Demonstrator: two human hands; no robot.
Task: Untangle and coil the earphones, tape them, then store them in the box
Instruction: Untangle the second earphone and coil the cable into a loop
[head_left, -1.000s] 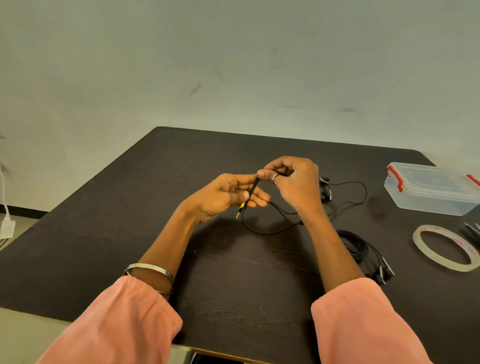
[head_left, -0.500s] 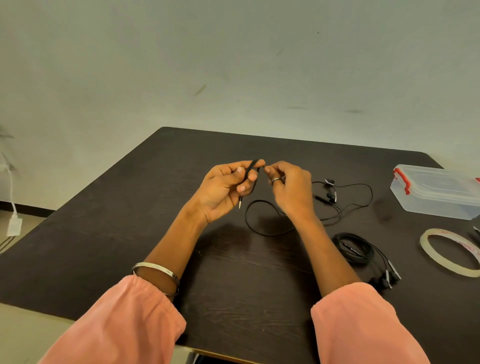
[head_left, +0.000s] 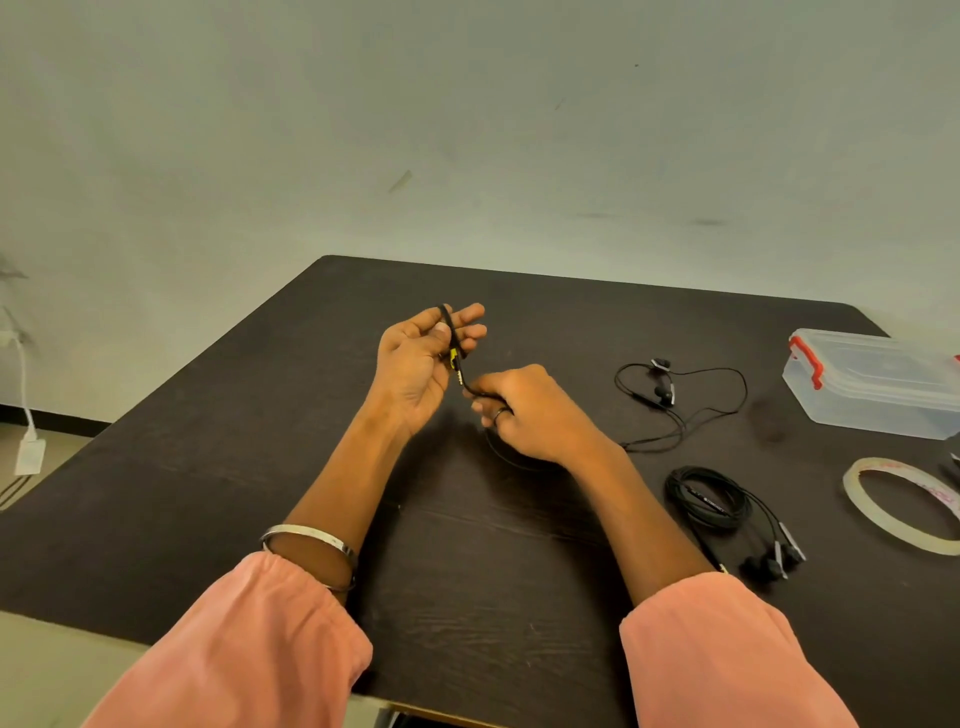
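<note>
My left hand (head_left: 415, 364) is raised above the dark table (head_left: 260, 467), its thumb and fingers holding the plug end of a black earphone cable (head_left: 456, 358) with a yellow band. Just below it my right hand (head_left: 535, 415) pinches the same cable. From there the cable runs right across the table to its loose earbuds (head_left: 662, 392). A second black pair of earphones (head_left: 709, 499) lies coiled by my right forearm. The clear box (head_left: 878, 384) with red latches stands at the right, lid on. The tape roll (head_left: 904, 504) lies flat in front of it.
A grey wall stands behind the table. Off the left edge, a white charger and cord (head_left: 28, 447) hang near the floor. A small dark tool (head_left: 953, 460) shows at the right frame edge beside the tape.
My left hand has lifted and turned palm-up with the plug end. My right hand has dropped lower along the cable. The view has shifted slightly.
</note>
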